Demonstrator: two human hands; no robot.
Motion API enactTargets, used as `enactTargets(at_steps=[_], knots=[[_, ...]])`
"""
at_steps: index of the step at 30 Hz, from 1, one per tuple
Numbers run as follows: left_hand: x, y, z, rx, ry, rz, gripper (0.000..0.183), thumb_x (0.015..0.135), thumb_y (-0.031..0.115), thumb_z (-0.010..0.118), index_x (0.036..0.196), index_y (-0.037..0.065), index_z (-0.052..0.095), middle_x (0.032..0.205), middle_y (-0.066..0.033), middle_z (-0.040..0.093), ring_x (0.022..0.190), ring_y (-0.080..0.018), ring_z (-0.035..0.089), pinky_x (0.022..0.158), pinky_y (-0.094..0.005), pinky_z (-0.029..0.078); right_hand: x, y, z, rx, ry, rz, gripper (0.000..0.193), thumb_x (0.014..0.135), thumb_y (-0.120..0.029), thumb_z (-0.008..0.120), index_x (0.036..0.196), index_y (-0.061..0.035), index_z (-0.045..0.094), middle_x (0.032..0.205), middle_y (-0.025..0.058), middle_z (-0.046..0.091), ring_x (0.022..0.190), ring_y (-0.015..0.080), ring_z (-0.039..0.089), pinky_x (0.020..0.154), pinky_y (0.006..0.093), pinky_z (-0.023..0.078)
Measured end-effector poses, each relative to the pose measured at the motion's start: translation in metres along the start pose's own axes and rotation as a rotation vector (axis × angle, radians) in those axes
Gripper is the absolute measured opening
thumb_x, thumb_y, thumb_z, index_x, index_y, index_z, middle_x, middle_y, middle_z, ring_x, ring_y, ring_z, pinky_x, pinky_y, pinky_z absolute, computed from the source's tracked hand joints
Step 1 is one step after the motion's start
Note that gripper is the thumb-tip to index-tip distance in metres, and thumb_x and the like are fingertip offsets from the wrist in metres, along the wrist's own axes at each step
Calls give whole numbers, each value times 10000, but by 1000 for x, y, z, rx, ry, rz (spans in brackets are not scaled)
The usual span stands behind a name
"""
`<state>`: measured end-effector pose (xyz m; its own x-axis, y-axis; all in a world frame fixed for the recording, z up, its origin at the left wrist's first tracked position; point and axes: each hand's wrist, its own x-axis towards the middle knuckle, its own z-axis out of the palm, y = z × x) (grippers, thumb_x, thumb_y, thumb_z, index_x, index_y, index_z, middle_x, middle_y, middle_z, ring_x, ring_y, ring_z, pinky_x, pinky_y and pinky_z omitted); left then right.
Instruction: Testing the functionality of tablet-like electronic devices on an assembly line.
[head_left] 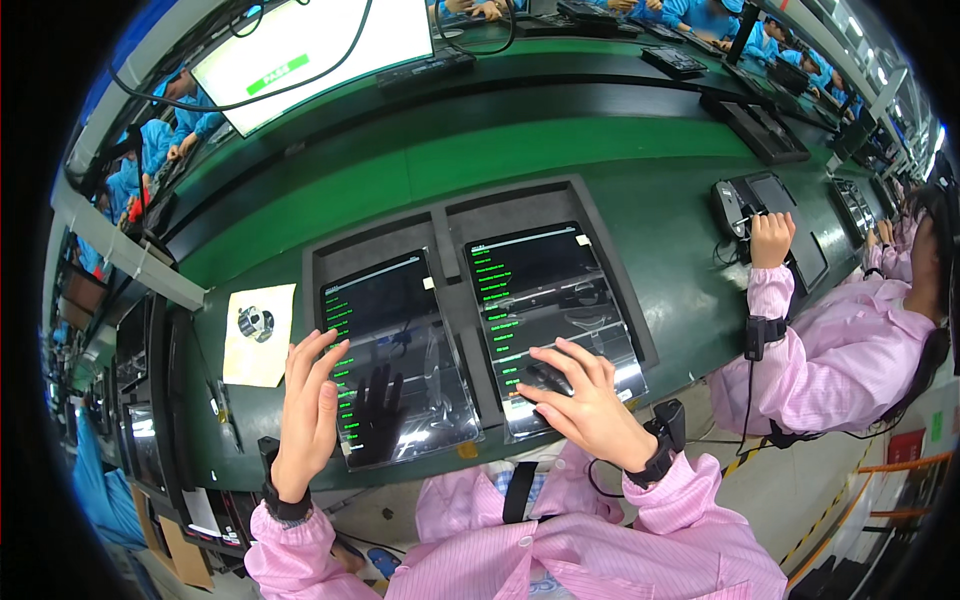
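Note:
Two black tablets lie side by side in a dark foam tray (447, 245), each showing a list of green text lines. Beside the lower left edge of the left tablet (400, 330) is my left hand (312, 405), fingers stretched and apart, holding nothing. My right hand (580, 400) hovers over or touches the lower part of the right tablet (545, 300); its index finger points at the left side of the screen, and the other fingers are spread. Clear film with glare covers the tablets. Black bands circle both my wrists.
A yellow sheet with a round metallic item (256, 322) lies left of the tray. Behind the green bench stands a bright monitor (310, 55). To the right, a co-worker in pink (840, 340) reaches toward a dark device (775, 215). A black tray (757, 127) sits farther back.

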<state>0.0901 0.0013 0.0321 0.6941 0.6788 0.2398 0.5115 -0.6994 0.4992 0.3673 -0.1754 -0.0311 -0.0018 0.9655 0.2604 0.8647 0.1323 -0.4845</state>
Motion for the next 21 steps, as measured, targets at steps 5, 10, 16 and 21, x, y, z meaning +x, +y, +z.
enactTargets(at_steps=[5,10,16,21], knots=[[8,-7,1,18,20,39,383,989,222,337,1239,15,540,1326,-161,460,1296,-356,362,1109,-459,219,2,-1,-7,4,52,-4,279,866,-194,604,1139,-163,653,1396,73,404,1320,298,307,1019,463,250],[40,-56,7,65,83,89,347,991,185,350,1198,-2,556,1284,-152,491,1237,-325,412,1061,-388,297,1,21,-39,-36,176,58,291,880,-166,570,1161,-159,643,1353,96,439,1293,320,342,1027,442,265],[80,-128,32,-24,219,-30,358,1005,212,346,1168,-13,570,1247,-157,513,1198,-300,439,1042,-363,312,38,105,-58,29,350,125,305,919,-139,510,1214,-74,555,1253,127,489,1188,283,442,1003,384,322],[80,-138,54,15,288,-21,365,1005,216,340,1192,-5,563,1274,-156,496,1208,-317,422,1045,-380,304,68,149,-23,269,407,236,321,965,-162,446,1245,-14,497,1211,153,500,1162,281,479,1007,356,361]])
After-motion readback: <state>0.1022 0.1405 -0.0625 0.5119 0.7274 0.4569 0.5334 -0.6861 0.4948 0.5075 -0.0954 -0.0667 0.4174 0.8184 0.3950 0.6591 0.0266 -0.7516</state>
